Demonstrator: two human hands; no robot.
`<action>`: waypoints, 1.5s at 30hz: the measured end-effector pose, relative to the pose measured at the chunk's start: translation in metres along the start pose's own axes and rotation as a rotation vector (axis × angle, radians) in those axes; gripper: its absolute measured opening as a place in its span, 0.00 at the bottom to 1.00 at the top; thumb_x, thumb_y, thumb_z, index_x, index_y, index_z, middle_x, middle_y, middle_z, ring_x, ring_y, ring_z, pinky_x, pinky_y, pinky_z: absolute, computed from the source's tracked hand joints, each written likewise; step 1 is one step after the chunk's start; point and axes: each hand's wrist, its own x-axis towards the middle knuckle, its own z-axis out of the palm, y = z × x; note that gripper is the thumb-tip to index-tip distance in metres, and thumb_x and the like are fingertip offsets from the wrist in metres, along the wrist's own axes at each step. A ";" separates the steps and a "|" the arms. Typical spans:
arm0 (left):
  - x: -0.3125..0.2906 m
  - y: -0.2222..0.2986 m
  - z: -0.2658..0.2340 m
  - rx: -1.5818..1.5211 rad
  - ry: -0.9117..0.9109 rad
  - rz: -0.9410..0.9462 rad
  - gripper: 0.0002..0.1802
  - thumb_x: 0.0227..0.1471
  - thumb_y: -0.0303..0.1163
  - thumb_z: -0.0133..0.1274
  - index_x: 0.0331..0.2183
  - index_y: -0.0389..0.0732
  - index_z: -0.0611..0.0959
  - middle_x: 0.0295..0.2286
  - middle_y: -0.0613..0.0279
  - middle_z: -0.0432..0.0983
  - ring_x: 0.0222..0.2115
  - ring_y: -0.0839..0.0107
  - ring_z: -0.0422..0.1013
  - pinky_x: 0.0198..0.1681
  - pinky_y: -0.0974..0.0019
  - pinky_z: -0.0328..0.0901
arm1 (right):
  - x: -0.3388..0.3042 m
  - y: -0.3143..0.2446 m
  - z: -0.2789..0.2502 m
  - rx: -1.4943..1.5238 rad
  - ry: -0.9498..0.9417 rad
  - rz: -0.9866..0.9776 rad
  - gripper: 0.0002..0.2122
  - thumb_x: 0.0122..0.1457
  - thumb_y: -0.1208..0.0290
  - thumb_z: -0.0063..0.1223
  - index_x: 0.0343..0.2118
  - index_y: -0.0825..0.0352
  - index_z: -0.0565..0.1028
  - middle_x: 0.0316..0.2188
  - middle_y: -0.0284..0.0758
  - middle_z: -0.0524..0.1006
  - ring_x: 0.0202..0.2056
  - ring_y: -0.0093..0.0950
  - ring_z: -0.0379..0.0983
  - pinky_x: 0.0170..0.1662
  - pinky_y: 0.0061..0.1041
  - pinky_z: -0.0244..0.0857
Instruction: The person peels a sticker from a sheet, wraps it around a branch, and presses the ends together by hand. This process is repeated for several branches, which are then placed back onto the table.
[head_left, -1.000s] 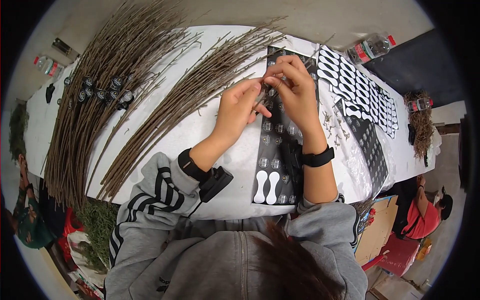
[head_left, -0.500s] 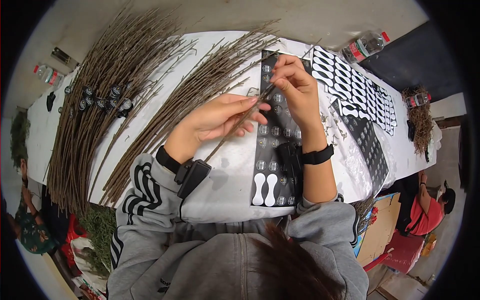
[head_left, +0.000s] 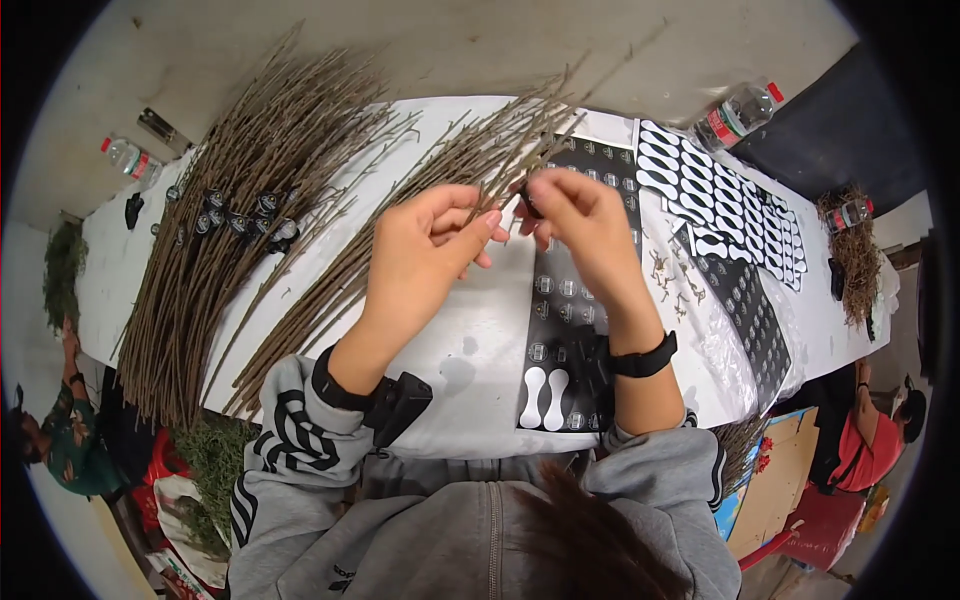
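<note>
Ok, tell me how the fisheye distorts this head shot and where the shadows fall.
Head view: the white table edges bow toward the dark circular rim; lighting is soft and even, with faint shadows under the left hand and right hand; the hands and twigs look sharp, without glare.

Left of the grip, a big twig bundle (head_left: 230, 230) fans across the white table (head_left: 470, 350), dark tags (head_left: 240, 212) resting on it. To the right lie black-and-white label sheets (head_left: 725, 205); beyond them, a plastic bottle (head_left: 738, 112). Far left, another bottle (head_left: 128, 157).
</note>
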 end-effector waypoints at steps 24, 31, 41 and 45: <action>-0.082 -0.038 -0.059 0.155 0.067 -0.067 0.11 0.55 0.28 0.51 0.39 0.33 0.78 0.26 0.62 0.77 0.23 0.80 0.69 0.24 0.77 0.62 | -0.009 0.010 0.024 -0.119 -0.176 0.029 0.10 0.61 0.72 0.47 0.31 0.75 0.75 0.23 0.33 0.75 0.23 0.20 0.70 0.26 0.17 0.63; -0.106 -0.030 -0.076 0.588 0.264 0.214 0.09 0.54 0.28 0.51 0.35 0.32 0.79 0.27 0.59 0.75 0.27 0.73 0.70 0.31 0.72 0.64 | -0.021 0.036 0.060 0.007 -0.189 0.063 0.09 0.61 0.73 0.46 0.36 0.74 0.74 0.27 0.33 0.76 0.25 0.19 0.70 0.26 0.17 0.63; -0.120 0.010 -0.257 0.948 0.757 0.398 0.12 0.56 0.29 0.49 0.38 0.33 0.80 0.31 0.58 0.75 0.32 0.68 0.70 0.39 0.71 0.63 | -0.032 -0.007 0.040 -0.145 -0.150 -0.176 0.19 0.60 0.75 0.46 0.55 0.67 0.65 0.39 0.35 0.74 0.32 0.20 0.72 0.30 0.15 0.65; -0.102 -0.010 -0.353 1.126 0.735 0.368 0.13 0.57 0.30 0.47 0.40 0.35 0.80 0.36 0.56 0.76 0.36 0.63 0.71 0.41 0.68 0.63 | -0.040 -0.015 0.008 -0.348 -0.054 -0.190 0.19 0.59 0.77 0.46 0.55 0.65 0.66 0.39 0.34 0.74 0.33 0.19 0.71 0.32 0.15 0.64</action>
